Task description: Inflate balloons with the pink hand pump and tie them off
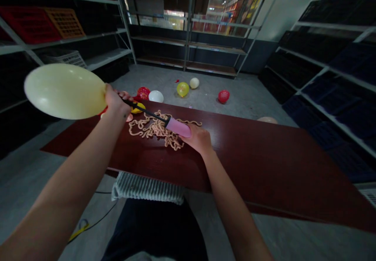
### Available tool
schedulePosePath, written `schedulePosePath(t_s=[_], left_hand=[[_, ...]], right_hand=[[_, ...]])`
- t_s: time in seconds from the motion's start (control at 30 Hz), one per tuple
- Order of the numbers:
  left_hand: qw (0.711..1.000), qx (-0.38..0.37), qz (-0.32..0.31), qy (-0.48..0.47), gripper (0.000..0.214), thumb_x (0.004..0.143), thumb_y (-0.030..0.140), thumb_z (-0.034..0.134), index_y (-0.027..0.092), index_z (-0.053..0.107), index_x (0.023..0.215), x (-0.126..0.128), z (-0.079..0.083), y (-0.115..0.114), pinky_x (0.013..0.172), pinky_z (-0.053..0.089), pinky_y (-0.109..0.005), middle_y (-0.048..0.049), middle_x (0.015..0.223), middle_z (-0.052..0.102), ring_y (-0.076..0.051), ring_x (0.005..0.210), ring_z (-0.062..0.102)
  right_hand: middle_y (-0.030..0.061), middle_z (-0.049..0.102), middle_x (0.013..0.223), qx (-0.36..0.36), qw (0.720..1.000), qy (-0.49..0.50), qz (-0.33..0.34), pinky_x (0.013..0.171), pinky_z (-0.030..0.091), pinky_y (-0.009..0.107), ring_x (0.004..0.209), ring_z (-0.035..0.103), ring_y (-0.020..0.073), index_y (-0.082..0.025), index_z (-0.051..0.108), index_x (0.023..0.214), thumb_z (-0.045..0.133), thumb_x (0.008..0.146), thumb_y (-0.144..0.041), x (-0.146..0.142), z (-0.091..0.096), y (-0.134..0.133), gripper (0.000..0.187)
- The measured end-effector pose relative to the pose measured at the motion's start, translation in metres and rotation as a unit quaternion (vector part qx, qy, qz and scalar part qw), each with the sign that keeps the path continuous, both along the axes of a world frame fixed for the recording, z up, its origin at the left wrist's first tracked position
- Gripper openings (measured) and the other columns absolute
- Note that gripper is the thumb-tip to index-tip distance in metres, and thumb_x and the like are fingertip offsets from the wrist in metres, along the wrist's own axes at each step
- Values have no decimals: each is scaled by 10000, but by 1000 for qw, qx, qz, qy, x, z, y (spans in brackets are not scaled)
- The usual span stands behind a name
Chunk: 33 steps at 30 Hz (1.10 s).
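Observation:
My left hand [115, 101] is closed round the neck of a big pale yellow inflated balloon [64, 91], which sticks out to the left above the table's far corner. The neck sits on the black nozzle of a pink hand pump [178, 127]. My right hand [198, 139] grips the pump's pink handle. Under the pump lies a heap of limp beige uninflated balloons [155, 130] on the dark red table [249, 155].
Inflated balloons lie on the grey floor beyond the table: red [143, 92], white [156, 96], yellow-green [182, 89], cream [194, 83], red [223, 96]. Metal shelving with crates lines both sides and the back. A yellow-black cable [79, 227] runs on the floor at left.

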<state>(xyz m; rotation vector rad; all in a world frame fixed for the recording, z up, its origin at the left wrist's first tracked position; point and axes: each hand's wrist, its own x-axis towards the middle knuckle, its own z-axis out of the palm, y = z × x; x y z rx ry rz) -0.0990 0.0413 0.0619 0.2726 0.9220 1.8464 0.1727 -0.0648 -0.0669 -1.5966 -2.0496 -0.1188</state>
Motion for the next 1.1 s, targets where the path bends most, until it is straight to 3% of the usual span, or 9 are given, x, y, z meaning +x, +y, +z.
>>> schedulePosePath(t_s=[0.13,0.23,0.53,0.67,0.8,1.1], left_hand=[[1000,-11,24,14,447,1048,339,370,185,217,657,15,13,1,412,241,-219,78,448,194,-75,368,197],[999,2,31,32,441,1053,294,361,186,226,648,36,11,4,420,240,-225,72,449,210,-78,373,204],[996,36,-49,61,449,1076,331,333,216,222,656,118,-39,4,447,211,-272,61,464,218,-94,350,233],[990,70,-74,93,471,1097,371,300,219,234,657,139,-52,-3,478,198,-281,63,482,212,-79,349,249],[994,57,-71,53,500,1091,400,342,213,219,644,132,-47,-9,435,194,-272,59,475,201,-81,342,226],[999,40,-32,-10,523,1084,449,368,207,209,649,75,-28,-21,380,228,-239,61,466,213,-83,343,226]], right_hand=[[63,761,1042,-12,1000,17,0,736,498,305,904,715,223,-217,667,1147,675,830,-522,-2,-5,4,440],[76,760,1038,-27,999,22,-27,728,500,311,892,714,228,-207,664,1138,675,828,-491,1,-8,7,421],[81,754,1060,-41,995,46,-76,724,483,324,905,712,254,-201,637,1154,667,822,-482,3,-8,10,436],[100,749,1075,-38,994,54,-86,733,483,329,919,709,260,-197,625,1183,661,831,-497,8,-10,10,465],[87,746,1088,-31,996,53,-70,740,494,328,942,709,252,-214,630,1191,646,844,-523,7,-12,11,466],[71,749,1125,-24,999,34,-14,755,514,322,970,707,240,-227,651,1206,683,826,-532,-7,-7,5,488]])
